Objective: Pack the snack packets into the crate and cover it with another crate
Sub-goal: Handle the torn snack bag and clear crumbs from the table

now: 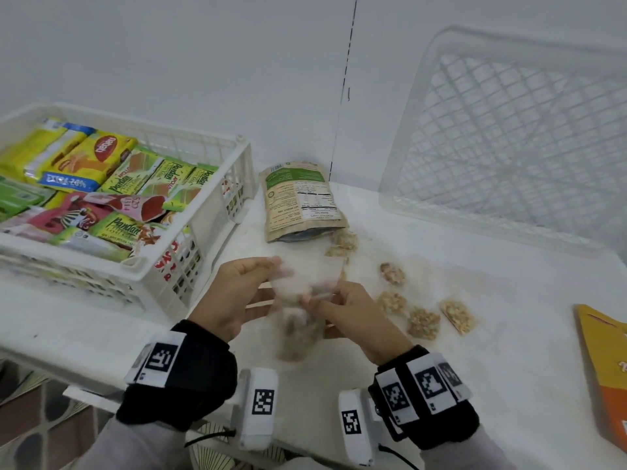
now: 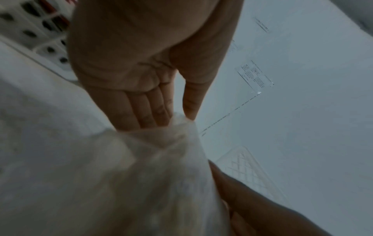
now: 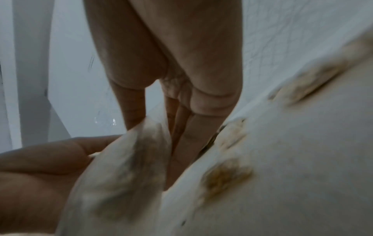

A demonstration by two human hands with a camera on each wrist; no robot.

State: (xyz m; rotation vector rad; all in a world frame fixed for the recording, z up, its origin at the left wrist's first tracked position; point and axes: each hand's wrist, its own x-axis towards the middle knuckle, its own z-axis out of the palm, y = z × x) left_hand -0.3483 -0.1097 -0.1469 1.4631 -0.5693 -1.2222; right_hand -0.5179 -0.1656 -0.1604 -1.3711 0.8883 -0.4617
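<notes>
A clear plastic bag (image 1: 305, 293) with some brown snacks in its bottom hangs between both hands above the white table. My left hand (image 1: 268, 269) pinches the bag's upper left edge, thumb against fingers, and the left wrist view shows the bag (image 2: 141, 167) and that hand (image 2: 177, 116). My right hand (image 1: 317, 298) pinches the bag's right side, with the bag (image 3: 125, 162) filling the right wrist view. The white crate (image 1: 203, 239) at left holds several colourful snack packets (image 1: 101, 184). A second, see-through crate (image 1: 509, 137) leans against the wall at right.
A brown snack pouch (image 1: 298, 201) lies open on the table behind my hands. Several small wrapped oat clusters (image 1: 424, 320) are scattered to the right of my hands. A yellow and orange packet (image 1: 604, 361) lies at the right edge.
</notes>
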